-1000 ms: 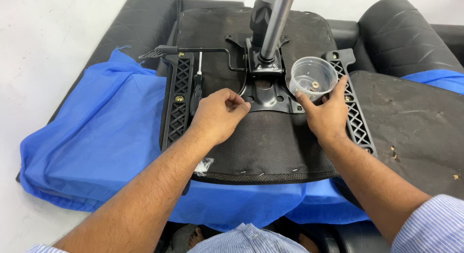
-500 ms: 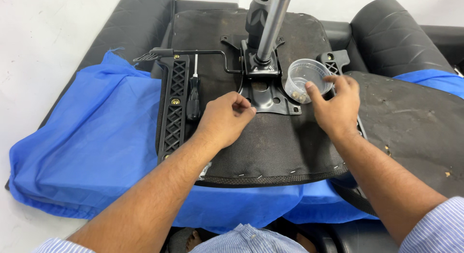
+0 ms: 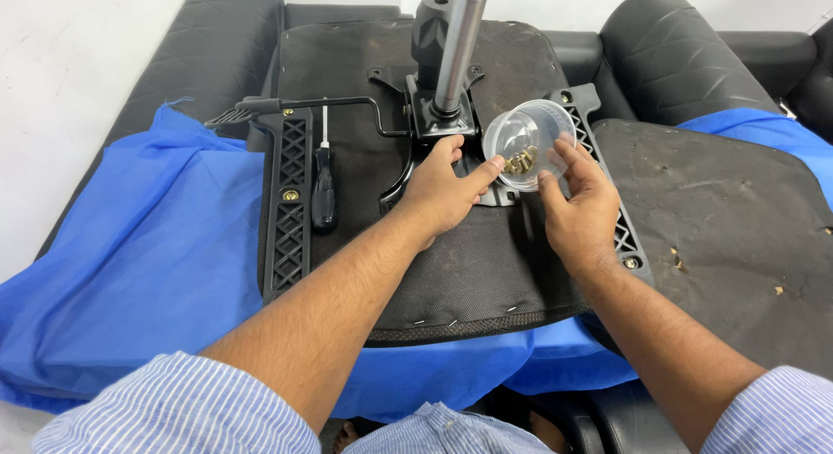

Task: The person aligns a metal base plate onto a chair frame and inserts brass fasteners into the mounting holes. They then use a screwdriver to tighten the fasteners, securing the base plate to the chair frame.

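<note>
Just right of the frame's centre, a clear plastic cup [image 3: 528, 142] is tilted on its side, with small brass-coloured screws [image 3: 521, 162] seen inside. It is gripped by the right hand [image 3: 580, 202], fingers closed round its rim from below. The left hand [image 3: 442, 192] lies just beside it, fingers loosely spread, a fingertip touching the rim. Both rest over the upturned chair seat [image 3: 451, 272], covered in black woven fabric, beneath the shiny metal gas cylinder [image 3: 457, 51]. At left, a black-handled screwdriver [image 3: 324, 187] lies beside a latticed plastic bracket [image 3: 288, 202].
</note>
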